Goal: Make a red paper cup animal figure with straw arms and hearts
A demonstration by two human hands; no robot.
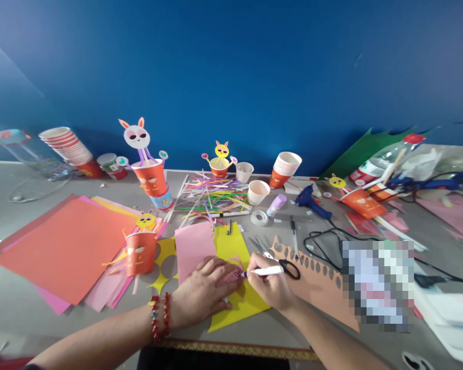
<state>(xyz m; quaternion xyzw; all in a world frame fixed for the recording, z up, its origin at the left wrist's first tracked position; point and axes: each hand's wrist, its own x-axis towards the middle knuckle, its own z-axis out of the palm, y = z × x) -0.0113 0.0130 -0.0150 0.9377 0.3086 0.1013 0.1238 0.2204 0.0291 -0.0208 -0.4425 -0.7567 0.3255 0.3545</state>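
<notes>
My left hand (205, 290) lies flat with fingers spread, pressing a small pink paper cut-out (234, 273) onto a yellow sheet (235, 303). My right hand (269, 287) is closed round a white marker pen (264, 271), its tip touching the pink cut-out. A larger pink sheet (193, 246) lies just above my left hand. Red and gold bead bracelets (159, 316) circle my left wrist. Black-handled scissors (289, 267) lie just beyond my right hand.
Orange and pink paper sheets (65, 246) are stacked at left. Decorated orange paper cups (141, 252) with animal faces stand about. Coloured paper strips (212, 198), a tape roll (259, 218), a blue glue gun (310, 200) with black cable and cup stacks (285, 169) fill the back.
</notes>
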